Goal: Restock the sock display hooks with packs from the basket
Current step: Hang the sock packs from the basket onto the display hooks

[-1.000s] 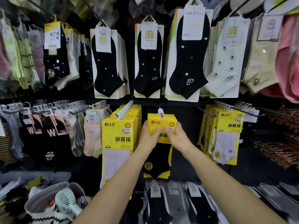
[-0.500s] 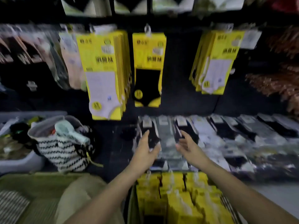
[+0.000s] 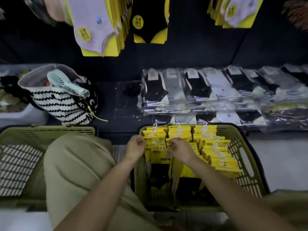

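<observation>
The person is crouching over the green basket, which is still holding most of the job: three rows of yellow sock packs are standing in it, little white hangers sticking up, and only the near end of the left row is looking thinned out. The left hand is curling its fingers onto the outer edge of that left row and the right hand is pinching at the pack tops just beside it, so they're probably working one loose between them. Nothing is lifting clear of the basket yet. Straight above the basket a few hanging packs are already dangling, but the hooks themselves are sitting out of view, so how full they're getting is anyone's guess. Judging by the basket, loads are still waiting to go up.
</observation>
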Motion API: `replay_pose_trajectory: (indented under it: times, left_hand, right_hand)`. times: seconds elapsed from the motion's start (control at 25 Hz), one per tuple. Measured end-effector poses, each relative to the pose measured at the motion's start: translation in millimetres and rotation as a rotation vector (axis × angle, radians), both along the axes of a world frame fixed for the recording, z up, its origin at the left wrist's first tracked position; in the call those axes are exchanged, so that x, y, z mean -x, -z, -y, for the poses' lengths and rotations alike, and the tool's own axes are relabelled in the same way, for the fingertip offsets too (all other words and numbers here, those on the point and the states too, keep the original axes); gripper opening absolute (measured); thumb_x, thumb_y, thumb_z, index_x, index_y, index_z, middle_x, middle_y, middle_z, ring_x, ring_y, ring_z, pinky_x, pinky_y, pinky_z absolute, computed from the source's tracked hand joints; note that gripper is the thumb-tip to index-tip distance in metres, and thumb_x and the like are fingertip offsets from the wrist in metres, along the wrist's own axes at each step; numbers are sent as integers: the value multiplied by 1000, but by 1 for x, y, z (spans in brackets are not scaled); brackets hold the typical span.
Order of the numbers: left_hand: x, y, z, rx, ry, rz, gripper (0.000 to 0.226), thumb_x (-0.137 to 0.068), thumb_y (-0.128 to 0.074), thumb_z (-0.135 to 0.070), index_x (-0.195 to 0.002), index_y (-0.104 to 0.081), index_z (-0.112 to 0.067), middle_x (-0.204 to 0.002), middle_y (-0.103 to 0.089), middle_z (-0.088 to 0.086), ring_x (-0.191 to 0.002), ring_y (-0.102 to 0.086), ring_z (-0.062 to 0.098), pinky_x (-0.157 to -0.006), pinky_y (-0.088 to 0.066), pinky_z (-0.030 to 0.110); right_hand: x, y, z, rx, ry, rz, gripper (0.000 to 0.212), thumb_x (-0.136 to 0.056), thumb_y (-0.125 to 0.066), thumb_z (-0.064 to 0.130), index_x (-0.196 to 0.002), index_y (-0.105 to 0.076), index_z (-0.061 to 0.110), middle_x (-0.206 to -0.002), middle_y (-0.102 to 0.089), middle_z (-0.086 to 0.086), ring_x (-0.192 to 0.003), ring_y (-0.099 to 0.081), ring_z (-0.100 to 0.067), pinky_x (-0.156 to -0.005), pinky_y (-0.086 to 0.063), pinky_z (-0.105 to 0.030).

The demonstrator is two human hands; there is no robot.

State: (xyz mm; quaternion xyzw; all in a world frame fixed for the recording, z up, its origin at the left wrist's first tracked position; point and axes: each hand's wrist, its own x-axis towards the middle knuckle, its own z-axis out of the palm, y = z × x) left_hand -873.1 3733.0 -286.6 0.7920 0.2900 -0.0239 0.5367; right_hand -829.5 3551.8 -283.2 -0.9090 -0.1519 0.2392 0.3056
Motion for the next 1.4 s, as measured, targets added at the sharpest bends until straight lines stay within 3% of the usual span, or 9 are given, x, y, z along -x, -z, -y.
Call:
replay_pose_trajectory:
  times: [0.08,0.16,0.32,0.52,0.72,0.88,1.04,1.28,1.4]
  left_hand:
    - [2,9,1,-31,110,-56,38,-90,-56,-6,-128,-50,0,-125,-57,15,-116,-54,24,-90,-39,16]
    - [2,15,5,-52,198,-98,48,-91,-56,-8,-136,-41,-4,-136,-50,13,-124,-49,24,-104,-38,28]
    - [-6,22,7,-173,267,-60,58,-89,-55,-5,-142,-31,-6,-145,-39,11,-131,-40,25,-110,-34,38]
    - [-6,32,5,-264,401,-186,63,-86,-59,-6,-142,-33,-13,-146,-33,9,-130,-41,26,-109,-36,37]
    - [1,47,19,-230,475,-332,65,-78,-71,-7,-132,-36,-19,-136,-37,6,-120,-46,25,-94,-47,36]
    - [10,60,29,-257,458,-316,68,-78,-72,-10,-132,-33,-18,-133,-46,5,-116,-51,25,-90,-49,40]
    - [11,58,31,-319,404,-272,55,-84,-66,-13,-133,-41,-17,-134,-50,8,-120,-50,25,-95,-45,36]
    - [-7,-4,7,-429,366,-168,56,-82,-69,-21,-133,-44,-16,-129,-56,7,-116,-54,27,-94,-44,35]
    - [-19,-47,-11,-180,360,-24,46,-75,-76,-14,-116,-55,-15,-104,-66,5,-91,-62,18,-77,-51,27]
  right_hand:
    - [5,12,-7,15,21,-21,42,-91,-59,24,-129,-53,8,-130,-56,-11,-115,-56,-25,-94,-45,-31]
    - [8,22,-10,48,37,-43,48,-91,-60,25,-134,-48,9,-135,-53,-9,-119,-54,-24,-95,-44,-32]
    - [12,31,-13,198,20,52,54,-91,-58,18,-141,-37,15,-135,-53,-9,-117,-55,-28,-90,-49,-39]
    - [18,35,-18,318,2,118,54,-89,-55,8,-133,-29,22,-77,-58,-3,-68,-56,-28,-51,-41,-32]
    - [19,37,-7,166,32,91,56,-89,-57,11,-138,-32,23,-109,-65,-10,-97,-62,-29,-74,-53,-41]
    - [22,45,0,94,28,61,52,-89,-60,16,-136,-36,20,-123,-60,-7,-104,-61,-26,-80,-53,-40]
    - [23,48,6,47,46,58,53,-89,-62,21,-135,-37,19,-121,-60,-6,-104,-61,-24,-82,-52,-38]
    - [16,36,6,6,95,-79,80,-76,-74,43,-138,-31,16,-124,-58,-6,-111,-57,-26,-84,-45,-32]
    - [11,14,-2,-294,203,-74,61,-77,-72,43,-127,-45,21,-116,-58,5,-114,-55,-20,-82,-43,-26]
